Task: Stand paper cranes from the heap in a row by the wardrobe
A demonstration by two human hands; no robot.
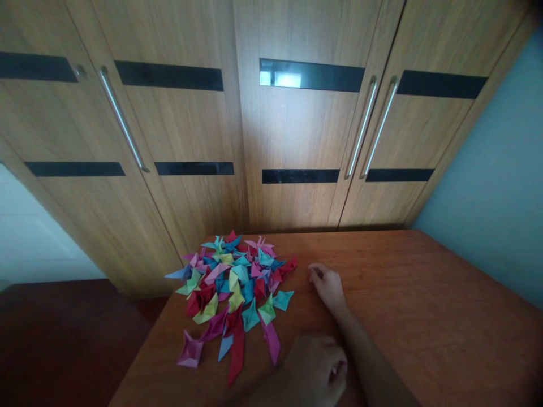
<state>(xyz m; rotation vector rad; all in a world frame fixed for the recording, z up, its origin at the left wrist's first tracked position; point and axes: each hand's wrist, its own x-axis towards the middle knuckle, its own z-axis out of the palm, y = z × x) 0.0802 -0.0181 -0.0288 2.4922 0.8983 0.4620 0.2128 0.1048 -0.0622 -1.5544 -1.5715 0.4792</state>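
A heap of small origami paper pieces [241, 273] in red, pink, blue, green and yellow lies on the left part of the wooden table [407, 305]. Some look like folded cranes. My right hand [330, 289] rests on the tabletop just right of the heap, fingers curled in loosely, with nothing visible in them. Closer to me, my left hand [314, 364] is curled into a fist near the front of the heap, and no paper shows in it. A magenta folded strip [271, 342] lies just left of that fist. A pink paper piece [190, 350] sits apart at the lower left.
Behind the table stands a wooden wardrobe [292, 130] with dark inlaid panels and long metal handles [361, 129]. A pale blue wall [492, 198] runs along the right side. Dark reddish floor [63, 339] shows beyond the table's left edge.
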